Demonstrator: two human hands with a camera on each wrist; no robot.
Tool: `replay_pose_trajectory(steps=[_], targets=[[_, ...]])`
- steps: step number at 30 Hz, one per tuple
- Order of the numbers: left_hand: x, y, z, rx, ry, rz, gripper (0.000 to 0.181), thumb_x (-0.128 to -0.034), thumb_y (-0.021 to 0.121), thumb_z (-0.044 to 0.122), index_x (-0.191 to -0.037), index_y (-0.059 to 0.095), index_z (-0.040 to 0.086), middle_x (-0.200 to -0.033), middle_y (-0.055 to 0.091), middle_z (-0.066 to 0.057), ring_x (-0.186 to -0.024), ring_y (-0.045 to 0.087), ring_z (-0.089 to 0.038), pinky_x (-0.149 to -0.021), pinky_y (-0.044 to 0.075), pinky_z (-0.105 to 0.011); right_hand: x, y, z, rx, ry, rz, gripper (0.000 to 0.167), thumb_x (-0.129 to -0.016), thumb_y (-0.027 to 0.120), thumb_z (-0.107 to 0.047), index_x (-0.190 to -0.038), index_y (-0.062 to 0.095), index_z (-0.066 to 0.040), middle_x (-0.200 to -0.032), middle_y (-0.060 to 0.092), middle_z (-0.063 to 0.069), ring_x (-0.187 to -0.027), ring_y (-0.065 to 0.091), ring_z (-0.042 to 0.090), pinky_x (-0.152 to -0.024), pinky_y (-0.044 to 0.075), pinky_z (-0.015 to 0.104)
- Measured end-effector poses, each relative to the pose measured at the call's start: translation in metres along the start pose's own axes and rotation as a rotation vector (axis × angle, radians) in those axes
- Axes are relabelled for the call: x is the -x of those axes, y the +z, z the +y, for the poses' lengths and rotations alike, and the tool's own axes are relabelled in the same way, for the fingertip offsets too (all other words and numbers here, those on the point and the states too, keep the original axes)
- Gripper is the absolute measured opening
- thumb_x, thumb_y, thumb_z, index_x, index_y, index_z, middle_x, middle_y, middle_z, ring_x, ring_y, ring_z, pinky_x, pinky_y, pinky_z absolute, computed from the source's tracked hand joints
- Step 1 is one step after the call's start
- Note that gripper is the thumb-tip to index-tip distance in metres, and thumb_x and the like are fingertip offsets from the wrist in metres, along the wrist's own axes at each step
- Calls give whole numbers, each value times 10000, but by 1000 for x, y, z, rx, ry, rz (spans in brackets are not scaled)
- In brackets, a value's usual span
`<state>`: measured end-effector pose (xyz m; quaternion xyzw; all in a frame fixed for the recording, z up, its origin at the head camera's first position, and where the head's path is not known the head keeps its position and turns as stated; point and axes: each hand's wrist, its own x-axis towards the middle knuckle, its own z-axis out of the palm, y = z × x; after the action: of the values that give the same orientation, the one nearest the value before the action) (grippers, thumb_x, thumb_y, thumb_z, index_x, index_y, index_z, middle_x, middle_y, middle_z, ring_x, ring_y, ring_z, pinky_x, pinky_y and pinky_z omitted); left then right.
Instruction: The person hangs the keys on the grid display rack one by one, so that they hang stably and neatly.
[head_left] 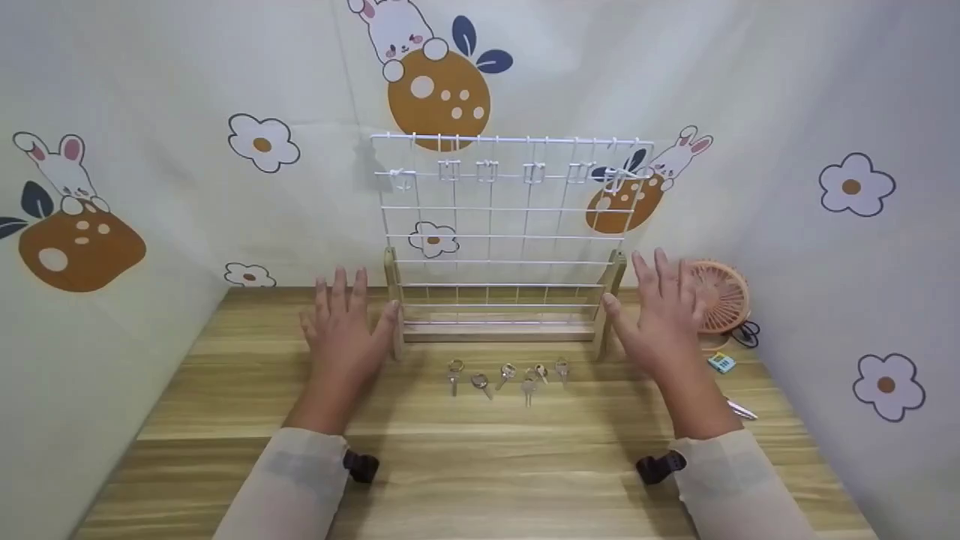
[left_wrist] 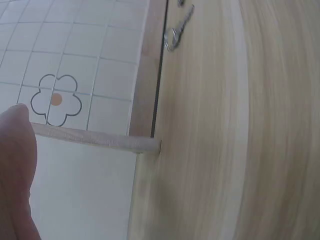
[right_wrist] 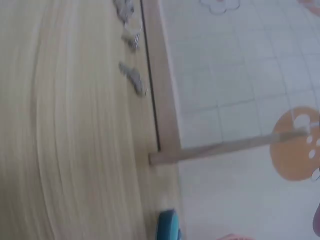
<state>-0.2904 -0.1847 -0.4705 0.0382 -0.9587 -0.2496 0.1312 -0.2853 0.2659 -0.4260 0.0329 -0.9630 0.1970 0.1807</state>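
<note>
A white wire grid rack [head_left: 510, 236] stands upright in a wooden base [head_left: 499, 332] at the back of the table. Small white hooks [head_left: 487, 171] hang along its upper part. My left hand [head_left: 343, 330] is beside the rack's left post with fingers spread and straight. On the other side, my right hand [head_left: 664, 322] is spread by the right post. Neither hand holds anything; whether the thumbs touch the posts I cannot tell. In front of the base lie several keys [head_left: 529, 388] with rings. The left wrist view shows one key [left_wrist: 172, 37] near the base.
To the right is an orange fan [head_left: 718, 296] with a black cable [head_left: 746, 334]. Near it lie a small teal box [head_left: 721, 363] and a silvery slim object [head_left: 741, 409]. Patterned cloth [head_left: 300, 75] encloses the wooden table [head_left: 510, 472] at the back and sides.
</note>
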Motion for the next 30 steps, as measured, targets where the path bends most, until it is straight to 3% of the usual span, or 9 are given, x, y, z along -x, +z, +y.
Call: replay_pose_trajectory(steps=[7, 10, 14, 19, 26, 30], targets=[[3, 30, 5, 403, -112, -41, 897, -1035, 358, 780, -1739, 43, 323, -1826, 69, -107, -1684, 65, -427, -1326, 112, -740, 11, 11, -30, -174, -60, 93, 814, -1006, 636, -613, -1666, 371, -216, -1711, 384, 117, -1611, 242, 455, -1268, 220, 777], [7, 42, 7, 566, -174, -60, 884, -1040, 399, 757, -1739, 82, 319, -1815, 118, -138, -1663, 145, -459, -1308, 171, -751, 12, 20, -40, -268, -44, 64, 767, -1011, 646, -598, -1641, 418, -224, -1638, 484, 122, -1552, 378, 427, -1264, 323, 703], [11, 51, 7, 720, -240, -76, 844, -1059, 445, 701, -1737, 138, 304, -1811, 167, -91, -1657, 208, -427, -1327, 240, -676, 12, 33, -46, -406, 19, -16, 722, -1017, 662, -572, -1616, 457, -226, -1545, 571, 106, -1446, 517, 360, -1180, 473, 614], [10, 57, 4, 836, -238, -109, 765, -1092, 466, 618, -1729, 187, 300, -1815, 174, -22, -1671, 212, -356, -1341, 276, -598, 11, 50, -48, -479, 89, -95, 654, -1012, 700, -518, -1559, 535, -201, -1458, 622, 98, -1306, 599, 305, -1076, 554, 536], [11, 63, -4, 877, -227, -142, 687, -1119, 466, 546, -1718, 245, 291, -1795, 256, -20, -1648, 301, -317, -1335, 321, -536, 13, 84, -33, -550, 134, -207, 583, -1008, 727, -485, -1447, 650, -109, -1317, 720, 105, -1175, 708, 278, -1034, 600, 479], [12, 67, -9, 884, -220, -156, 666, -1136, 460, 496, -1717, 260, 239, -1784, 285, -44, -1640, 318, -304, -1344, 314, -504, 17, 98, -22, -525, 165, -245, 423, -995, 772, -336, -1330, 718, -84, -1214, 757, 103, -1139, 717, 274, -1047, 599, 479]])
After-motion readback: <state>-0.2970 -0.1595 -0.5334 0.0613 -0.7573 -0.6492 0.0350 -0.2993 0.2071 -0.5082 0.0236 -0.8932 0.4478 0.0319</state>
